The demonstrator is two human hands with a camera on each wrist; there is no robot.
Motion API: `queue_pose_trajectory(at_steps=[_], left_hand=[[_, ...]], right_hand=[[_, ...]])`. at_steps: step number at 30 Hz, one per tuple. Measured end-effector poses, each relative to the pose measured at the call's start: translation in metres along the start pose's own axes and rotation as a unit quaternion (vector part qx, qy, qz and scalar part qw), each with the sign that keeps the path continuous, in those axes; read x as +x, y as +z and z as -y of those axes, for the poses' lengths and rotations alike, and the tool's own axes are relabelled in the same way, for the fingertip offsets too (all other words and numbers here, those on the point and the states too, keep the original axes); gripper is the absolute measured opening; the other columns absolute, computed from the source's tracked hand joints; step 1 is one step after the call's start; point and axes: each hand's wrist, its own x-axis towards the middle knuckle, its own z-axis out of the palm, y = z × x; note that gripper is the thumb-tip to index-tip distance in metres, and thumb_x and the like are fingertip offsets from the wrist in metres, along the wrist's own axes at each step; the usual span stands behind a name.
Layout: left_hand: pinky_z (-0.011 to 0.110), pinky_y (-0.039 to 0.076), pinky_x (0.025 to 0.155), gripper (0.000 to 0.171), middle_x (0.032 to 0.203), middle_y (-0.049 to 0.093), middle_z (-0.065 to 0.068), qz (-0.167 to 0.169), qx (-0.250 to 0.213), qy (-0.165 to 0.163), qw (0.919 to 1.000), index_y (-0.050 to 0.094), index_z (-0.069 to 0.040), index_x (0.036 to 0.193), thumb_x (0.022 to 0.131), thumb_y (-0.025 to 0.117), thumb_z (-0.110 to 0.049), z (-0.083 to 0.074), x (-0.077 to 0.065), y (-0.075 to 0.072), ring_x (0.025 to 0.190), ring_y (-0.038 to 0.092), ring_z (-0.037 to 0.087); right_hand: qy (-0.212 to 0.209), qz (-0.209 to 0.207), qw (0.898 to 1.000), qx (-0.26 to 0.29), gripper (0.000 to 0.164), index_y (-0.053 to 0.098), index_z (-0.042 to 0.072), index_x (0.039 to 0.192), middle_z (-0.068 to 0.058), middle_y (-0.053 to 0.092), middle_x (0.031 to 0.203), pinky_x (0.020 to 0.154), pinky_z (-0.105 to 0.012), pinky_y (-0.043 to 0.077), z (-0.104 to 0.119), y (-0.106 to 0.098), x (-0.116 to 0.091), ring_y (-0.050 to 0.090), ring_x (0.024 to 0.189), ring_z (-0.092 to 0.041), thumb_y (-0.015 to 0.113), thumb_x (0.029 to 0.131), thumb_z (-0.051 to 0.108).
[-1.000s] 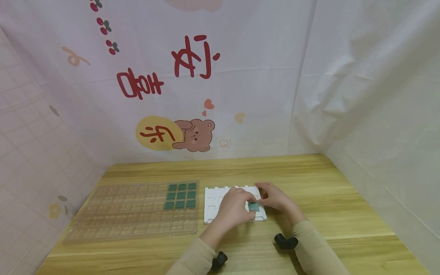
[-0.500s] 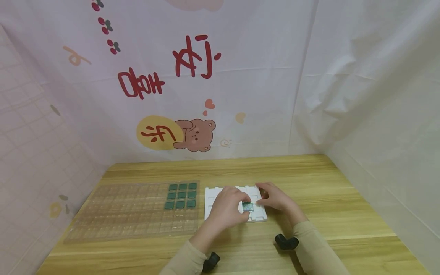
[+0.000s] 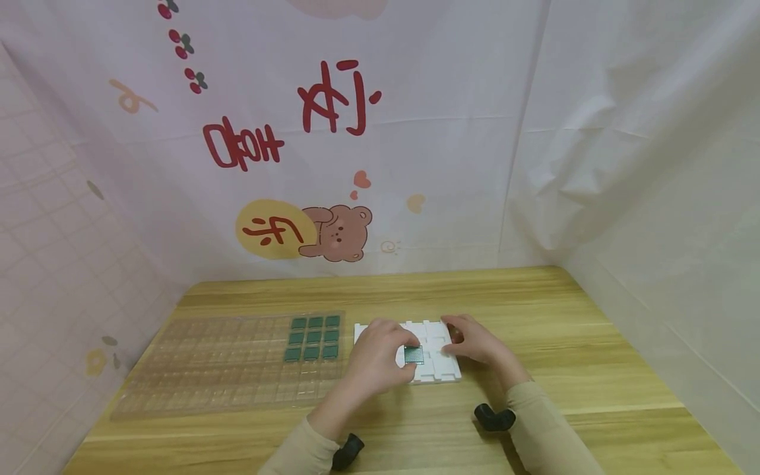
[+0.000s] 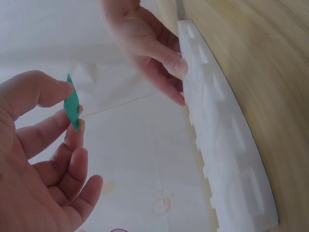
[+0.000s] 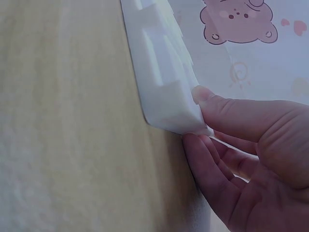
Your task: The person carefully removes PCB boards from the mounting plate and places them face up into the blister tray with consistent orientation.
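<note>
My left hand [image 3: 377,359] pinches a small square green chip [image 3: 413,355] by its edges, above the white tray [image 3: 446,366]. The chip's face shows a grid of fine pale dots in the head view. From the side, in the left wrist view, the chip [image 4: 72,102] stands between thumb and fingertips, apart from the tray [image 4: 227,145]. My right hand [image 3: 475,340] holds the tray at its right end. Up close, the right wrist view has that hand's thumb [image 5: 236,116] on the tray's corner [image 5: 178,108] and a finger against its end. My left hand hides part of the tray's recesses.
To the left lies a long clear plastic tray [image 3: 225,359] with many pockets; several green chips [image 3: 313,337] fill pockets at its right end. The wooden table [image 3: 570,349] is bounded by a printed cloth [image 3: 451,165] behind and at the sides. Black bands sit at both wrists.
My left hand has moved left over the white tray with the green chip, uncovering more of the tray's right part. My right hand has stayed at the tray's right end.
</note>
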Motion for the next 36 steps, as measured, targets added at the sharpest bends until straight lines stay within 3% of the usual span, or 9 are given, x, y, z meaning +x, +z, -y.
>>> queue_pose_trajectory(at_steps=[7,22,36], left_hand=[[0.036,0.046,0.083,0.024,0.089,0.064,-0.005,0.001,0.013,-0.004,0.9999,0.076,-0.017,0.094,0.070,0.080,-0.019,0.009,-0.006,-0.005,0.094,0.054,0.019],[0.038,0.046,0.081,0.022,0.088,0.065,-0.004,0.028,0.029,-0.022,0.9989,0.075,-0.014,0.091,0.070,0.080,-0.017,0.045,-0.022,-0.010,0.091,0.054,0.019],[0.040,0.047,0.085,0.023,0.096,0.066,-0.003,0.043,0.012,-0.089,0.9950,0.074,-0.013,0.092,0.071,0.082,-0.016,0.067,-0.041,-0.021,0.097,0.055,0.021]], right_hand=[[0.008,0.001,1.000,-0.005,0.070,0.046,-0.004,0.143,-0.024,0.047,0.133,0.085,-0.039,0.046,-0.002,0.000,0.001,0.054,0.093,-0.023,0.079,0.084,0.013],[-0.007,0.007,1.000,-0.005,0.072,0.044,-0.006,0.143,-0.025,0.046,0.131,0.084,-0.040,0.047,0.002,-0.002,-0.002,0.055,0.092,-0.023,0.079,0.084,0.014],[-0.004,0.007,1.000,-0.008,0.070,0.045,-0.005,0.144,-0.025,0.046,0.132,0.085,-0.040,0.048,-0.001,0.000,-0.001,0.056,0.093,-0.023,0.078,0.085,0.014]])
